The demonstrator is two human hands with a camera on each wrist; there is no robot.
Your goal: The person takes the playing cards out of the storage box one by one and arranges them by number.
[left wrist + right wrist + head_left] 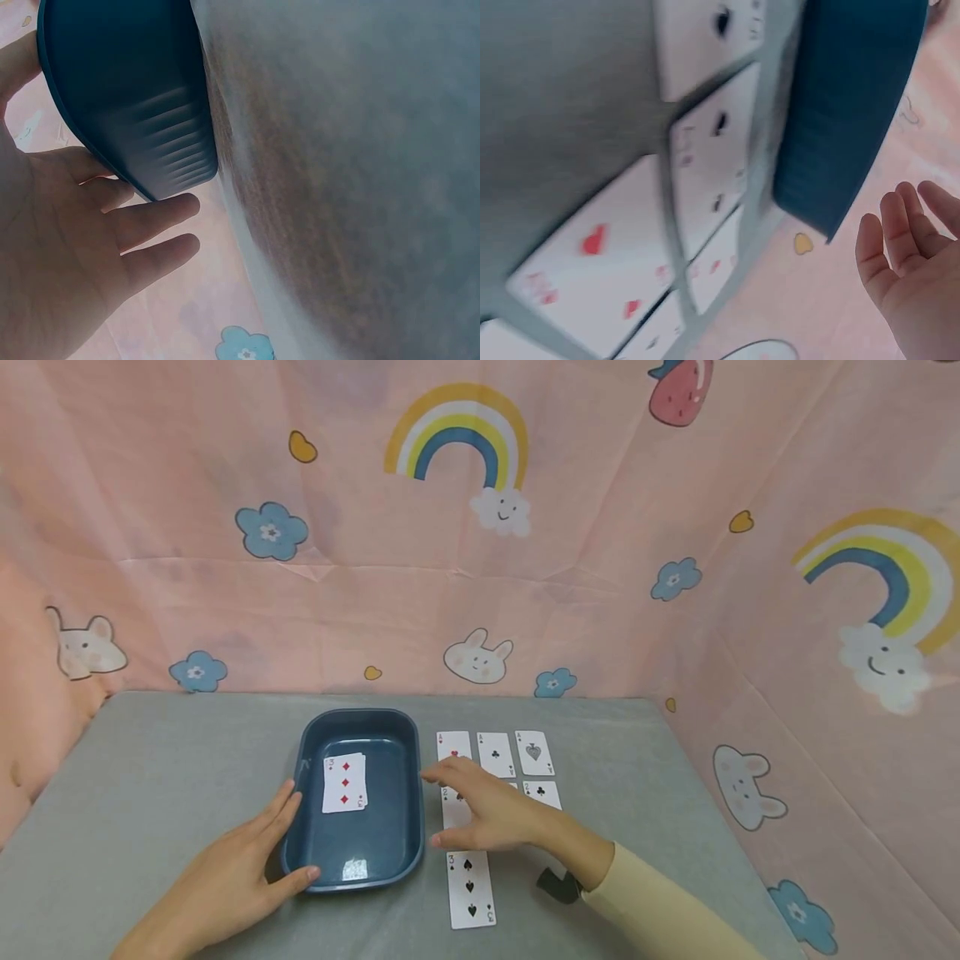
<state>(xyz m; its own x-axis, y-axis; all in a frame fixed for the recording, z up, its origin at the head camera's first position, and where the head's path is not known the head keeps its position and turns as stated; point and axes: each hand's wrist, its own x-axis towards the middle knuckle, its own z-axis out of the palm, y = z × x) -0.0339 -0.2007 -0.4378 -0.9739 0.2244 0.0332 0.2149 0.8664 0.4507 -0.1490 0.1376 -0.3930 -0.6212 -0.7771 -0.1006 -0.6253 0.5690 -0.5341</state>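
Observation:
A dark blue tray [390, 847] lies on the grey-covered table. Inside it, toward the left, is a three of diamonds [345, 783], with another card's edge peeking out beneath. My left hand [232, 864] touches the tray's left rim with extended fingers, its thumb at the near left corner. In the left wrist view, two straight fingers lie along the tray's outer wall [150, 90]. My right hand [487, 814] hovers beside the tray's right rim with parted fingers, holding nothing. It partly hides a two of spades [455, 810] and the cards behind.
Right of the tray, face-up cards form rows: an ace of hearts [453, 743], an ace of clubs [495, 753] and an ace of spades [534, 752] farthest back, twos before them, a three of spades [471, 893] nearest. Pink printed fabric [360, 602] stands behind.

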